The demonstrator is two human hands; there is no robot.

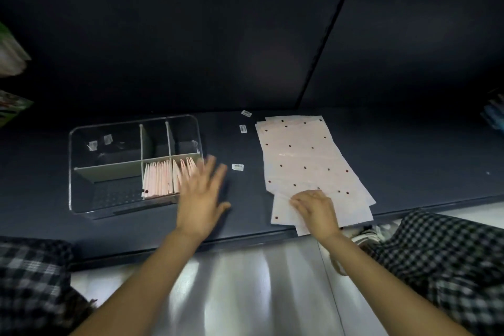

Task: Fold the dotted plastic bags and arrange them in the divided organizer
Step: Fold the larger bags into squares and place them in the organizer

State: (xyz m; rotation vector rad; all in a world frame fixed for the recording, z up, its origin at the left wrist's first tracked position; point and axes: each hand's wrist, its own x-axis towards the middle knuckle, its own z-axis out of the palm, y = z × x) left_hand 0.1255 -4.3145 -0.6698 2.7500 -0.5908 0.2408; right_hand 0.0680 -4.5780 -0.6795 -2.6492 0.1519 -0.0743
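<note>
The bags (pixel 305 161), pale pink sheets with dark dots, lie flat in a loose stack on the dark table (pixel 409 172), well to the right of the organizer (pixel 81 150). The right hand (pixel 316 207) rests on the near end of the stack, fingers curled onto the top sheets; it looks to be pinching or peeling up an edge, though whether one sheet is actually caught cannot be told. The left hand (pixel 201 199) hangs spread wide and blurred, holding nothing, just at the organizer's near right corner. Folded bags (pixel 158 180) stand on edge in the organizer's two near right cells; the far cells hold no bags, and the large near left cell looks empty too.

My judgement: a new bag is being picked off for folding. The next move calls for separating a single thin sheet from those clinging beneath it and bringing the left hand over from the organizer to help.

Small white labels (pixel 237 167) lie on the table between organizer and stack. Checked sleeves (pixel 450 259) frame the near edge.
</note>
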